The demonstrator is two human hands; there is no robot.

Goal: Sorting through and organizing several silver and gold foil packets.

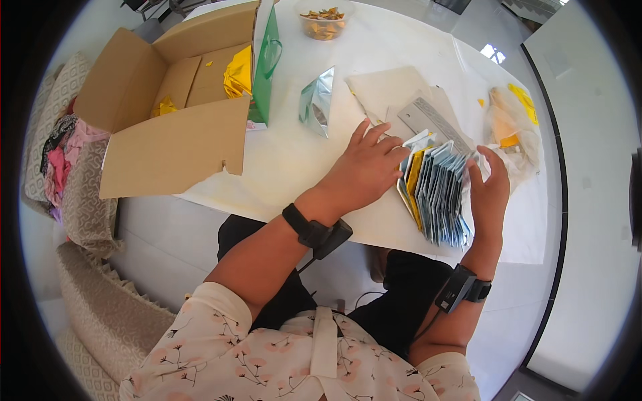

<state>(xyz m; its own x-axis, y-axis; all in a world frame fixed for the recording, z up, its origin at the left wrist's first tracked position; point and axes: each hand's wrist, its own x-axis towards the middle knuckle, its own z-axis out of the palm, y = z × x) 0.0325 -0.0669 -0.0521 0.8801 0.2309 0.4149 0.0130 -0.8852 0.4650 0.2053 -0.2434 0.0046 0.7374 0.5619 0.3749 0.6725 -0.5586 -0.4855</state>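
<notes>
Folded silver-blue foil packets (441, 195) stand on edge in a tight row at the table's near edge. Gold foil pieces (415, 188) show among them towards the left end. My left hand (363, 168) lies along that left end, fingers spread, the fingertips at the packets' upper edge. At the opposite end is my right hand (489, 193), its thumb and index finger apart beside the last packets. Its other fingers are partly hidden. Behind the row, a grey metal ruler (434, 123) lies slantwise on beige paper sheets (396, 85).
A silver foil folded shape (318, 103) stands left of the sheets on the white-covered table (291, 165). Further left are an open cardboard box (170, 150) with gold foil inside and a green bag (266, 70). A clear tub (323, 22) holds gold pieces. A crumpled plastic bag (511, 130) lies right.
</notes>
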